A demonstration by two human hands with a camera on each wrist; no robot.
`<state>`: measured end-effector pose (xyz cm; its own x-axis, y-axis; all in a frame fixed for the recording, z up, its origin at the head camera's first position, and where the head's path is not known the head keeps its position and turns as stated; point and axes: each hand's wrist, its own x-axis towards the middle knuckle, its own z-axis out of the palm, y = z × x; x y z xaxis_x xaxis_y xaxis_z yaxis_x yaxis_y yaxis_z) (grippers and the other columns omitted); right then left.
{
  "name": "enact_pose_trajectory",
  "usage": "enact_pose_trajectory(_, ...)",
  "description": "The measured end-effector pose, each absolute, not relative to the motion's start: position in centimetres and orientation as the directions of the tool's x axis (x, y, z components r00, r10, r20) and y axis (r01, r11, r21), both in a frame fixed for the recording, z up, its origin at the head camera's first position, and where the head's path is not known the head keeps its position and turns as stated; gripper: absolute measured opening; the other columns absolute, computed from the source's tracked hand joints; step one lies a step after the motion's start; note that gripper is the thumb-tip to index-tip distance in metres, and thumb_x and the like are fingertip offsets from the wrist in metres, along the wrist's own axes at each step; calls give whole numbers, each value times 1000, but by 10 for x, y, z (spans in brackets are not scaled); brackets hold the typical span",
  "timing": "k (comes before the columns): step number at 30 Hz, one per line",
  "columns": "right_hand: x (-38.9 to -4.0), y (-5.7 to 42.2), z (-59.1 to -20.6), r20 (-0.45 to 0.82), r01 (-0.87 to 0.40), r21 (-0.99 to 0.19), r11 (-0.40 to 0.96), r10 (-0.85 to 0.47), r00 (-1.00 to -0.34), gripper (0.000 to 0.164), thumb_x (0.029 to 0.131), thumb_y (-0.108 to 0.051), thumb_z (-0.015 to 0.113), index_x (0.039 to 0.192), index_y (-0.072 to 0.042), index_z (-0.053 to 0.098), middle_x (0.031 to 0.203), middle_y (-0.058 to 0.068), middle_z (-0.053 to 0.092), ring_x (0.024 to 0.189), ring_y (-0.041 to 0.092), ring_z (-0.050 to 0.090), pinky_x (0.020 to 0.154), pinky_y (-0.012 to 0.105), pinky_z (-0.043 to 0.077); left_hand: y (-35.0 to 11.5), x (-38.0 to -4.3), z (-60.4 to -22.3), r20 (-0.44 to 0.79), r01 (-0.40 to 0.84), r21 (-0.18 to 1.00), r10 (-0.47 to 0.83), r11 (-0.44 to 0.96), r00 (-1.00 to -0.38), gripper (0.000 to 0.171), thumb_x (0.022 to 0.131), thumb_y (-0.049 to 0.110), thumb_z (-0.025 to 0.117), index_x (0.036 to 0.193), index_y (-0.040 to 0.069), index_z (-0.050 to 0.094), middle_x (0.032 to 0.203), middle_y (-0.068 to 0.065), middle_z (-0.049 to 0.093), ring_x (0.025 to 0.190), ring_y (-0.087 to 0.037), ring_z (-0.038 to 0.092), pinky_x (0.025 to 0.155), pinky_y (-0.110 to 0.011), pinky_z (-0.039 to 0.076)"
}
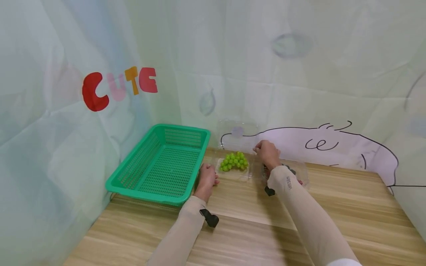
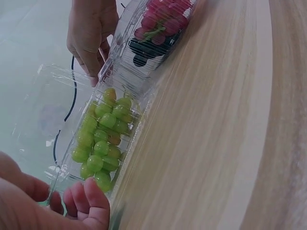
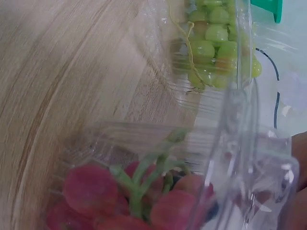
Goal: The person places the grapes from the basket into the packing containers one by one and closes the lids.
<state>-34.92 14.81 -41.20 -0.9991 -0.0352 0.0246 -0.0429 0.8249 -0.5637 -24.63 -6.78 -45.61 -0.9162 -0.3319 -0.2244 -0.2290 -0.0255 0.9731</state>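
Observation:
Green grapes (image 1: 234, 161) lie in a clear plastic box (image 2: 125, 165) whose transparent lid (image 1: 237, 131) stands raised against the back wall. My left hand (image 1: 207, 177) is at the box's left end, fingers curled at its edge and apparently gripping it. On the other end, my right hand (image 1: 267, 152) has thumb and fingertips together at the rim by the back corner, seemingly pinching it. Right beside this stands a second clear box (image 2: 158, 36) with red grapes (image 2: 165, 19) and dark fruit (image 2: 144, 50); my right forearm partly covers it in the head view.
A green plastic basket (image 1: 166, 166) with perforated sides stands to the left, close to my left hand. The wooden tabletop (image 1: 239, 236) stretches in front. Printed cloth walls (image 1: 299, 92) enclose the table at the back and left.

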Motion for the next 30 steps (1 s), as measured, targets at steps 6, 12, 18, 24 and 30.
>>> enact_pose_trajectory(6, -349, 151, -412, 38, -58, -588, 807, -44, -998, 21, 96, -25, 58, 102, -7, 68, 95, 8, 69, 88, 27, 58, 98, 56, 30, -68, -246, -456, -222, -231, 973, -338, -14, -915, 26, 99, 19, 40, 117, 2, 50, 94, -17, 54, 71, -20, 55, 53, -26, 51)
enact_pose_trajectory(12, -351, 154, -410, 78, -89, -597, 798, -52, -996, 23, 97, -25, 57, 104, -7, 68, 100, 10, 69, 90, 27, 58, 97, 55, 30, -68, -247, -456, -224, -232, 973, -331, -17, -917, 26, 99, 19, 40, 117, 2, 50, 96, -19, 54, 70, -23, 57, 52, -26, 50)
enact_pose_trajectory(18, -349, 155, -403, 186, -151, -592, 791, -48, -981, 20, 96, -25, 59, 99, -9, 71, 95, 6, 70, 92, 28, 60, 97, 56, 31, -68, -246, -455, -212, -220, 975, -328, -11, -921, 28, 100, 20, 39, 119, 2, 50, 101, -24, 56, 68, -22, 57, 52, -25, 49)
enact_pose_trajectory(24, -346, 156, -399, 232, -184, -582, 792, -56, -971, 17, 96, -25, 59, 97, -11, 70, 92, 5, 70, 91, 27, 59, 97, 56, 30, -67, -246, -455, -212, -220, 975, -326, -12, -921, 28, 101, 21, 39, 118, 3, 50, 104, -24, 56, 71, -22, 57, 52, -24, 49)
enact_pose_trajectory(30, -343, 156, -396, 258, -210, -577, 789, -68, -964, 17, 95, -25, 61, 97, -11, 70, 91, 5, 70, 91, 26, 58, 100, 56, 28, -67, -247, -456, -226, -227, 973, -324, -35, -919, 27, 100, 20, 39, 119, 3, 49, 102, -19, 53, 76, -21, 56, 52, -23, 49)
